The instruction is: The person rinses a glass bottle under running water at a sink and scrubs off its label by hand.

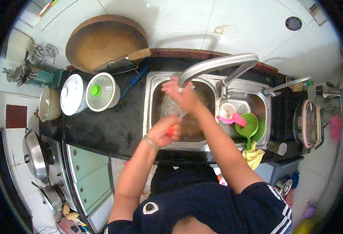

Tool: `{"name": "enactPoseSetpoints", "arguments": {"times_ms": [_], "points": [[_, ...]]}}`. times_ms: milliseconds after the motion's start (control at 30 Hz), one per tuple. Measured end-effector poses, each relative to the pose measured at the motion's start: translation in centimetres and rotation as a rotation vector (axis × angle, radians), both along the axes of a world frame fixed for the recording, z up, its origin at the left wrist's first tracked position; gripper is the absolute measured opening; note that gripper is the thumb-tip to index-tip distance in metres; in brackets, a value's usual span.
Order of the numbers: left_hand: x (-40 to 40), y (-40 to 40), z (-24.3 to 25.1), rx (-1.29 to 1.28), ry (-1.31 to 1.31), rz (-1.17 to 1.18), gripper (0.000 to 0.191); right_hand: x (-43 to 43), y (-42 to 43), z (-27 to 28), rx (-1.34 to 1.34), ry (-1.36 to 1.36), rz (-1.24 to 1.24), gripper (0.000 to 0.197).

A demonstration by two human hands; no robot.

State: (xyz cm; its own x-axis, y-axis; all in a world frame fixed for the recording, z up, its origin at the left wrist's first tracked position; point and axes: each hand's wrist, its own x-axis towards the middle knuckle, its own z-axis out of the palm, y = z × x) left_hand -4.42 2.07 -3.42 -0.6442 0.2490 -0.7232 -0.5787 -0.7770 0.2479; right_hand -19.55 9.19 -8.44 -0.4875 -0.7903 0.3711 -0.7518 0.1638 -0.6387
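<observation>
My left hand [165,131] grips the red handle [171,128] of a utensil at the front of the left sink basin [193,128]. Beyond it lies a pale, shiny, blurred form [173,106]; I cannot tell whether this is the utensil's head or running water. My right hand [183,95] reaches over that form with fingers extended and holds nothing that I can see. The spout of the curved steel faucet [218,64] hangs right above my right hand. Brownish water covers part of the basin's bottom.
The right basin [238,90] holds a green ladle [247,125], a pink brush [233,119] and a white bowl [227,111]. A yellow cloth [253,156] drapes over the front edge. Leftward stand a lidded pot [103,92], a cleaver [118,65] and a round wooden chopping board [104,44].
</observation>
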Motion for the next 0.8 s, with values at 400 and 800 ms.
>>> {"name": "enactPoseSetpoints", "arguments": {"times_ms": [400,800], "points": [[1.8,-0.4,-1.8,-0.117,-0.033,0.046,0.014,5.8,-0.2,-0.8,-0.472,-1.904,-0.123,0.04],[5.8,1.3,-1.0,-0.045,-0.055,0.0,0.018,-2.7,15.7,-6.3,-0.031,-0.627,-0.795,0.043]]}}
